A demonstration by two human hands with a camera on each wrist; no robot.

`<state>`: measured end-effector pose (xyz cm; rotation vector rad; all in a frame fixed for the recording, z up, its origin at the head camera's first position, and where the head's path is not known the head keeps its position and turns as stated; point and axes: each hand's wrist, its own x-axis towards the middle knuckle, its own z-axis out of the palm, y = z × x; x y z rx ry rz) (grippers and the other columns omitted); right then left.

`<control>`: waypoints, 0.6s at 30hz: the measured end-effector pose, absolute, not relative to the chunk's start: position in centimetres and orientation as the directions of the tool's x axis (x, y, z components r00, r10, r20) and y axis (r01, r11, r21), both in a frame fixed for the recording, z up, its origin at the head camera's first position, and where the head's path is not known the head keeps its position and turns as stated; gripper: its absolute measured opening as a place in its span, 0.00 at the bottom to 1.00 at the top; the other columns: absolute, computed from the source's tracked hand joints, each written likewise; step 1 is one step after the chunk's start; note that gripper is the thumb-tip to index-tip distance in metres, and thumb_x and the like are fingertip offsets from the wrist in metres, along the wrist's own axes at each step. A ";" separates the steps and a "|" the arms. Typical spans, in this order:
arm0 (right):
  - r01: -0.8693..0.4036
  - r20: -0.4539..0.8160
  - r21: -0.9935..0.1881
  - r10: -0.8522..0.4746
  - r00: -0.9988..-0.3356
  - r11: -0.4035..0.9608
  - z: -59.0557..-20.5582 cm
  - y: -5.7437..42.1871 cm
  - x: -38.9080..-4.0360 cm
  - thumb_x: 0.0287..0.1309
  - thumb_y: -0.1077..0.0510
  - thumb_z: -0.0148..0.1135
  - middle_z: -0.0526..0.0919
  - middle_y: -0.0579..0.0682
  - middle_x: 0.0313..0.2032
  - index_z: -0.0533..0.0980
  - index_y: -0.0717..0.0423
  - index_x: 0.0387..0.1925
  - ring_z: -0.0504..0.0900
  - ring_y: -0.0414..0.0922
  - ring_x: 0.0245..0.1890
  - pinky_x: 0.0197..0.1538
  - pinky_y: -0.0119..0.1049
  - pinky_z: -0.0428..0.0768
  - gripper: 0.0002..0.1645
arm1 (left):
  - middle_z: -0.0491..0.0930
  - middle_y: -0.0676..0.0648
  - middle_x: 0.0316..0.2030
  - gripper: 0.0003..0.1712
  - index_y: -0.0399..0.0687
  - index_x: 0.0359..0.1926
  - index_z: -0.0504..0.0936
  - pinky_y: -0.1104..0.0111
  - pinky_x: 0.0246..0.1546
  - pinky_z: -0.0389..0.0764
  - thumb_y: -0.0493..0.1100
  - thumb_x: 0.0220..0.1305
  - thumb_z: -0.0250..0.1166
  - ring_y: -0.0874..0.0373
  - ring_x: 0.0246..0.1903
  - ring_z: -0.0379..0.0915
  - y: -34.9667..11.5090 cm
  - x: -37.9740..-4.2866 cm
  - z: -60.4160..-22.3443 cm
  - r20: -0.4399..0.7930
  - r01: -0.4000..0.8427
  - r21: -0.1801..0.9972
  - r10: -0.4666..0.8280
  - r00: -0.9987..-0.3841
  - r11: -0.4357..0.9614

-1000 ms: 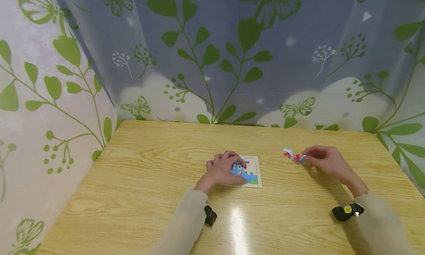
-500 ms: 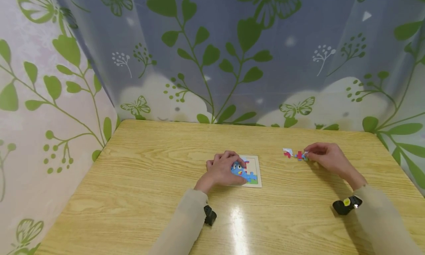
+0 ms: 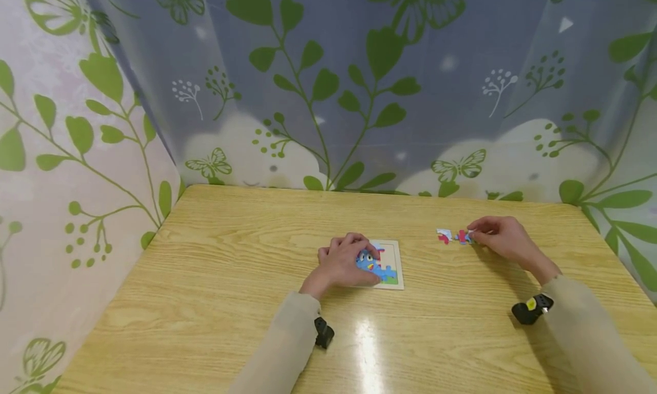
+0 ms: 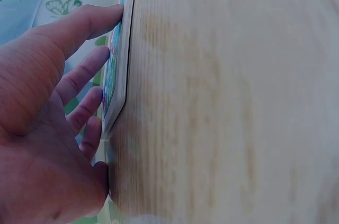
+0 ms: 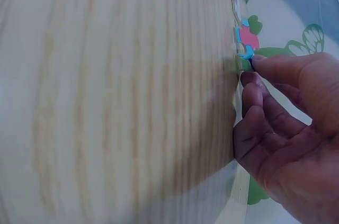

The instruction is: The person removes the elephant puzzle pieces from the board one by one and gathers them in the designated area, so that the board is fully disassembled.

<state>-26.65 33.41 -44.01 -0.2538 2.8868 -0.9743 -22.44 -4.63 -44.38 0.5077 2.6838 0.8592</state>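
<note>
My left hand (image 3: pixel 344 263) lies over the left part of a small jigsaw puzzle board (image 3: pixel 398 268) with a pale frame and a blue cartoon face. In the left wrist view its thumb and fingertips touch the picture side of the board (image 4: pixel 123 70). Bare wood shows at the picture's upper right. Off to the right, my right hand (image 3: pixel 505 240) pinches a puzzle piece (image 5: pixel 247 52) at its blue part, between thumb and index finger, low over the table. Red and blue areas (image 3: pixel 462 236) show just beyond these fingertips. Another white-and-red puzzle piece (image 3: pixel 443 235) lies left of them.
The wooden table (image 3: pixel 231 257) reaches back to a curtain (image 3: pixel 328 97) printed with leaves and butterflies. A similar cloth (image 3: pixel 77 171) hangs along the left side. Black wrist cameras (image 3: pixel 532 309) sit at both cuffs.
My right hand has shifted slightly away from me, toward the back of the table, and the red-and-blue piece moved with it. The left hand and board stay in place.
</note>
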 end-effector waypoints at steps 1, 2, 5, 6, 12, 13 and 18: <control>-0.126 -0.032 -0.608 -0.182 -0.983 0.784 -44.0 33.4 -26.7 0.71 0.54 0.61 0.88 0.61 0.46 0.82 0.63 0.52 0.79 0.36 0.35 0.35 0.31 0.77 0.18 | 0.63 0.56 0.72 0.18 0.71 0.47 0.80 0.45 0.57 0.55 0.59 0.56 0.74 0.41 0.69 0.55 -4.6 -22.5 -44.4 -0.152 0.244 0.601 0.408 -0.900 0.761; -0.118 -0.039 -0.610 -0.178 -0.983 0.784 -44.0 33.4 -26.8 0.71 0.53 0.61 0.88 0.61 0.46 0.81 0.62 0.53 0.80 0.36 0.35 0.35 0.31 0.77 0.18 | 0.63 0.56 0.72 0.18 0.71 0.47 0.80 0.45 0.56 0.55 0.59 0.55 0.74 0.41 0.69 0.55 -4.6 -22.5 -44.4 -0.150 0.244 0.601 0.408 -0.900 0.761; -0.102 -0.055 -0.616 -0.171 -0.984 0.781 -44.1 33.5 -26.9 0.72 0.53 0.61 0.87 0.60 0.45 0.81 0.62 0.53 0.80 0.37 0.35 0.34 0.32 0.78 0.18 | 0.63 0.56 0.72 0.18 0.71 0.47 0.80 0.45 0.56 0.55 0.59 0.55 0.74 0.41 0.69 0.55 -4.6 -22.5 -44.4 -0.150 0.244 0.601 0.406 -0.901 0.761; -0.098 -0.059 -0.618 -0.170 -0.984 0.780 -44.1 33.5 -26.9 0.72 0.53 0.61 0.87 0.60 0.45 0.81 0.62 0.53 0.80 0.37 0.35 0.34 0.32 0.78 0.18 | 0.63 0.56 0.72 0.18 0.71 0.47 0.80 0.45 0.56 0.56 0.59 0.55 0.74 0.41 0.69 0.55 -4.6 -22.5 -44.4 -0.149 0.244 0.601 0.406 -0.901 0.761; -0.085 -0.063 -0.616 -0.157 -0.986 0.783 -44.3 33.6 -27.1 0.72 0.51 0.61 0.87 0.60 0.45 0.81 0.62 0.54 0.80 0.36 0.36 0.34 0.32 0.78 0.20 | 0.63 0.56 0.72 0.19 0.70 0.47 0.81 0.45 0.56 0.55 0.59 0.55 0.74 0.41 0.69 0.56 -4.6 -22.5 -44.4 -0.151 0.242 0.600 0.405 -0.902 0.762; -0.084 -0.063 -0.616 -0.155 -0.986 0.783 -44.3 33.6 -27.1 0.72 0.51 0.61 0.87 0.61 0.45 0.81 0.62 0.54 0.80 0.37 0.36 0.34 0.32 0.78 0.20 | 0.63 0.56 0.72 0.19 0.71 0.47 0.81 0.45 0.56 0.56 0.59 0.55 0.74 0.41 0.69 0.56 -4.6 -22.5 -44.4 -0.150 0.242 0.600 0.405 -0.902 0.762; -0.063 -0.072 -0.623 -0.138 -0.988 0.779 -44.3 33.7 -27.0 0.72 0.49 0.60 0.87 0.60 0.46 0.81 0.62 0.55 0.79 0.37 0.35 0.34 0.32 0.78 0.22 | 0.63 0.56 0.72 0.19 0.71 0.47 0.81 0.45 0.56 0.55 0.59 0.54 0.74 0.41 0.68 0.56 -4.6 -22.6 -44.5 -0.150 0.242 0.607 0.408 -0.901 0.757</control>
